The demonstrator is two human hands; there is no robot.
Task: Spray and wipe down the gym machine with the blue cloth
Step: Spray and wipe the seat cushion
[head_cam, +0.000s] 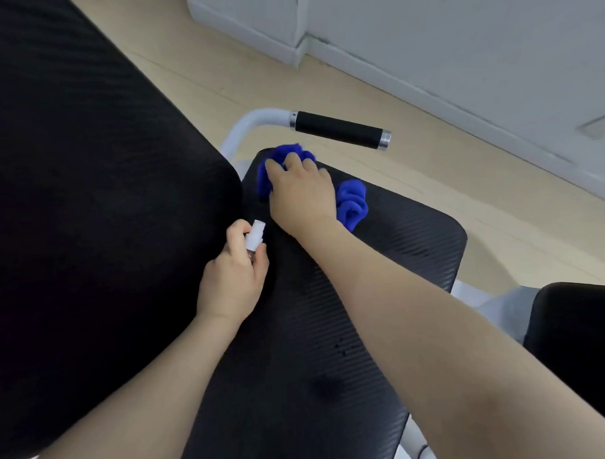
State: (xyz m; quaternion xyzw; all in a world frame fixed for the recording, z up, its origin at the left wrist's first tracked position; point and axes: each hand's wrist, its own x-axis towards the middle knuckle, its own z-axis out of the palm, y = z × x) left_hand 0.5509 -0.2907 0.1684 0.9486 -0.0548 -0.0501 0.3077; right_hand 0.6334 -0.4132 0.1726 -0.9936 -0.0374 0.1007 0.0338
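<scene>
the right hand (pixel 301 191) presses down on the bunched blue cloth (pixel 351 203), fingers curled over it, at the far end of the seat pad (pixel 332 331), about 12 o'clock from frame centre. the fleecy cloth spills out on both sides of the hand, one lobe toward 11 o'clock at the pad's far corner, one toward 3 o'clock. the left hand (pixel 232 276) grasps a small spray bottle (pixel 255 236) with a white cap, upright, at the seam where the seat pad meets the large backrest pad (pixel 87 202) rising at 9 o'clock. both pads are black with a fine ribbed weave and rounded corners; dark wet spots dot the seat pad near 5 o'clock. the seat's right edge drops to pale wood floor (pixel 430 197), open toward 2 o'clock up to a white baseboard (pixel 461 96). just beyond the cloth, a white tube bends into a black foam handle grip (pixel 338 129) with chrome end caps. another black pad (pixel 579 340) sits at 4 o'clock.
</scene>
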